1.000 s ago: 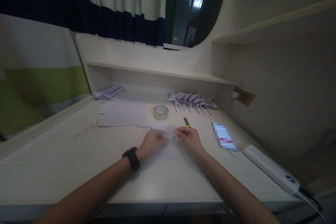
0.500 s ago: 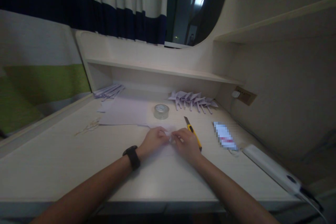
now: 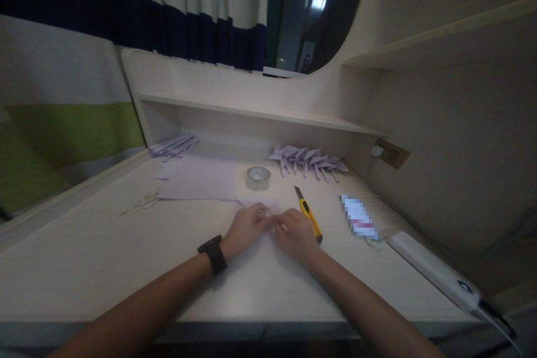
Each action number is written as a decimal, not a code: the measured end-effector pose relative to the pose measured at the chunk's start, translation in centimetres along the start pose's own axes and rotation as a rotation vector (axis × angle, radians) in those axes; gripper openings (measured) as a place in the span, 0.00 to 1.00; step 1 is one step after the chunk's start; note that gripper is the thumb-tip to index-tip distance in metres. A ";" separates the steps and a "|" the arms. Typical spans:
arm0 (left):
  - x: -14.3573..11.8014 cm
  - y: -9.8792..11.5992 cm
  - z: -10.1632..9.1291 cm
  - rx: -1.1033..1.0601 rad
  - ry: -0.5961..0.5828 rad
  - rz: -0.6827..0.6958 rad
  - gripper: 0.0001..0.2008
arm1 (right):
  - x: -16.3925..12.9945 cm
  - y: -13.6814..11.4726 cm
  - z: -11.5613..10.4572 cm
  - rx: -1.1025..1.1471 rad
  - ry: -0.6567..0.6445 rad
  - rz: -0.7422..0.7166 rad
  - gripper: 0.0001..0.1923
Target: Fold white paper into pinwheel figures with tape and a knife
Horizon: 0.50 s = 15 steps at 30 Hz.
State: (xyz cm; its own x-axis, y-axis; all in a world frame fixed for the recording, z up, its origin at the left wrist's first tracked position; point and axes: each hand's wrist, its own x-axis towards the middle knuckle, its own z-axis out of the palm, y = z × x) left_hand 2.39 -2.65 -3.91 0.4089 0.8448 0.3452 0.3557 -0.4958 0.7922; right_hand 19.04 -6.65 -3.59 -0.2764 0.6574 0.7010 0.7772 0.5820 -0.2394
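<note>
We see the left hand (image 3: 245, 227) and right hand (image 3: 295, 233) meet, fingers curled over a small white paper piece (image 3: 268, 214) on the desk (image 3: 104, 257) — mostly hidden, its shape unreadable. A yellow utility knife (image 3: 308, 213) lies just beside the right hand — whether they touch, we cannot tell.

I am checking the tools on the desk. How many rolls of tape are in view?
1. The roll of clear tape stands on the desk, behind both hands, left of the yellow utility knife.
</note>
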 end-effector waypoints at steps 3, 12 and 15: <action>0.0 -0.1 0.0 0.010 0.007 0.013 0.09 | 0.0 0.1 0.0 0.056 -0.024 0.055 0.08; -0.1 -0.1 0.2 -0.001 0.010 0.018 0.09 | 0.1 -0.2 -0.2 0.002 0.004 0.087 0.09; -0.1 -0.2 0.3 -0.009 0.023 -0.009 0.08 | 0.2 -0.3 -0.3 -0.001 0.012 0.079 0.09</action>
State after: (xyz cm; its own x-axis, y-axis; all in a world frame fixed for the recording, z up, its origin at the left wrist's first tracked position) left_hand 2.55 -2.68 -4.24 0.3866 0.8535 0.3494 0.3513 -0.4866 0.7999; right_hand 18.91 -6.86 -3.19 -0.2072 0.6955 0.6880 0.7970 0.5279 -0.2935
